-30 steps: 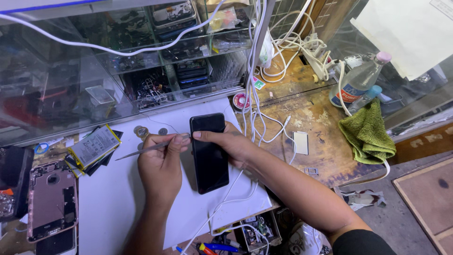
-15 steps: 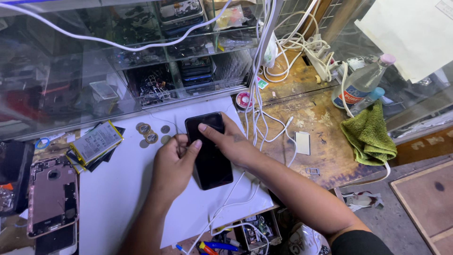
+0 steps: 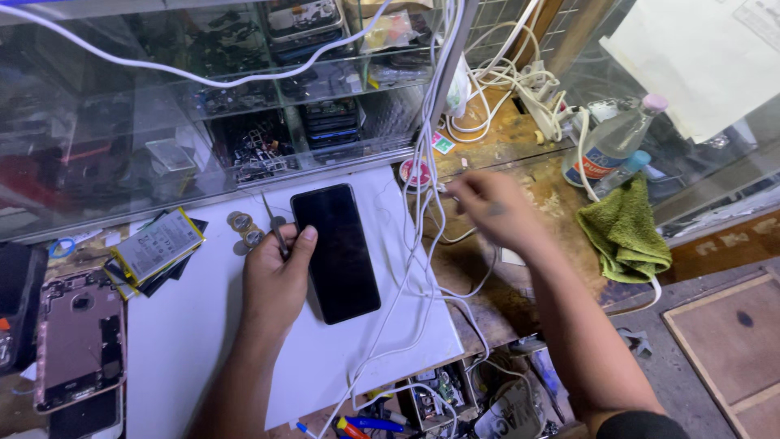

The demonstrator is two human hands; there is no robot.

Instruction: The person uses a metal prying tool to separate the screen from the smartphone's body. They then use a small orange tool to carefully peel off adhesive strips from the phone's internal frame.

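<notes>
Left hand (image 3: pixel 272 280) touching phone (image 3: pixel 335 250), right hand (image 3: pixel 487 210) apart

A dark, blank rectangular phone screen (image 3: pixel 335 252) lies on the white mat, a flat battery pack with a pale label (image 3: pixel 158 245) sits to its left, and a clear plastic bottle with a blue-and-red label (image 3: pixel 611 146) stands at the desk's far right.
</notes>
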